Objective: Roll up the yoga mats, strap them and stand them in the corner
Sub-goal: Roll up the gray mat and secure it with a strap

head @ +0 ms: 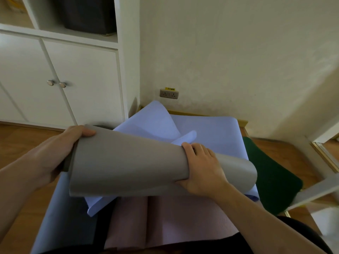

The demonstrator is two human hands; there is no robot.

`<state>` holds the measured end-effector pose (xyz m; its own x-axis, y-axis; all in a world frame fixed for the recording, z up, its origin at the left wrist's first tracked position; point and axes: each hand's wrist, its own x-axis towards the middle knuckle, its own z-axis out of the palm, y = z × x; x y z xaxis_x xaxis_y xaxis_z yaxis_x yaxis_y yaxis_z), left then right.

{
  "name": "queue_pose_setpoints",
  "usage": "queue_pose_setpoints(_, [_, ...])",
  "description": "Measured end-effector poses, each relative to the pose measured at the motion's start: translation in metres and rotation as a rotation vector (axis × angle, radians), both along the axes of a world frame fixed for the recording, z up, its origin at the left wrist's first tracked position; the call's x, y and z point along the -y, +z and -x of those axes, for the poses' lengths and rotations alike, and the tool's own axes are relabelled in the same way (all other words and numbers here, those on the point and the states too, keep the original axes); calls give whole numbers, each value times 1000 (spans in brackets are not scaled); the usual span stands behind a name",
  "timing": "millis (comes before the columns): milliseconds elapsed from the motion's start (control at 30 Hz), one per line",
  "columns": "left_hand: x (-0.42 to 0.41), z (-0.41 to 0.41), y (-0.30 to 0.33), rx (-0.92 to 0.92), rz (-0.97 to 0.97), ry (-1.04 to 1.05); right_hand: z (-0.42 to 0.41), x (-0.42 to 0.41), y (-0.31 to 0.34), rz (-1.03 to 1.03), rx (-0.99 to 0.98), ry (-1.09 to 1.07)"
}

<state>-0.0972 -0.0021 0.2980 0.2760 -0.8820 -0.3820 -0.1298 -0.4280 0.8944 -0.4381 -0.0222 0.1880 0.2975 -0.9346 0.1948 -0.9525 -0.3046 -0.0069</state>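
- While both hands hold it off the floor, the loosely rolled grey foam yoga mat (128, 162) lies crosswise in front of the person, wider at its left end and narrower toward the right.
- At the grey mat's left end, the left hand (60, 143) has its grip curled round the edge, thumb laid on the outer face and fingers hidden behind the roll.
- Toward the grey mat's right end, the right hand (201, 169) wraps its grip over the top of the roll, fingers bent over the far side and thumb underneath.
- Directly under and beyond the grey mat lies a pale lilac-blue yoga mat (211, 131), partly flat on the floor, with one loose flap curling upward behind the grey roll.
- Below the grey mat, nearer the person, a dusty pink yoga mat (165, 220) lies in soft folds.
- To the right of the grey mat, a dark green mat (271, 180) lies on the wooden floor (22, 140).
- Beyond the grey mat, the room corner shows a cream wall with a grey wall socket (169, 93); left of that stands a white cupboard (73, 79) with two round metal knobs.
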Motion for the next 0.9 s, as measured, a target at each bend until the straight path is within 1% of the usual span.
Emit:
queue_pose_setpoints(33, [3, -7, -3, 100, 20, -11, -3, 0, -1, 9, 1, 1])
queue_pose_setpoints(67, [7, -17, -8, 263, 77, -70, -6, -1, -1, 12, -4, 3])
queue_pose_setpoints(133, [13, -31, -14, 706, 220, -207, -13, -2, 1, 6, -26, 5])
queue_pose_setpoints(167, [14, -26, -12, 900, 338, -280, -18, -2, 2, 2, -34, 7])
queue_pose_setpoints(200, [12, -14, -11, 1042, 439, -362, -22, -3, 3, 0, -36, 10])
queue_pose_setpoints(267, [0, 21, -19, 1192, 520, -575, -33, -5, 7, 2, -37, 27])
queue_pose_setpoints(300, [-4, 41, -30, 1246, 525, -684, -38, -7, 7, 9, -41, 47])
queue_pose_setpoints(333, [-5, 57, -51, 1295, 507, -799, -44, -9, 8, 18, -45, 67])
queue_pose_setpoints(367, [-5, 68, -71, 1356, 459, -865, -48, -11, 7, 24, -50, 85])
queue_pose_setpoints(400, [-1, 73, -86, 1406, 427, -876, -52, -13, 6, 29, -55, 99])
queue_pose_setpoints(433, [3, 75, -94, 1432, 396, -864, -54, -15, 5, 33, -58, 108])
queue_pose_setpoints(567, [16, 70, -101, 1415, 459, -821, -53, -17, 6, 17, -57, 137])
queue_pose_setpoints(600, [18, 67, -99, 1405, 466, -827, -53, -18, 9, 7, -80, 150])
queue_pose_setpoints(700, [25, 56, -83, 1286, 486, -834, -52, -22, 19, -23, -222, 170])
queue_pose_setpoints(767, [28, 49, -68, 1237, 429, -885, -51, -24, 27, -28, -267, 150])
queue_pose_setpoints(833, [30, 43, -55, 1162, 336, -945, -48, -24, 34, -24, -276, 133])
queue_pose_setpoints(900, [31, 41, -50, 1084, 288, -980, -45, -24, 37, -36, -289, 141])
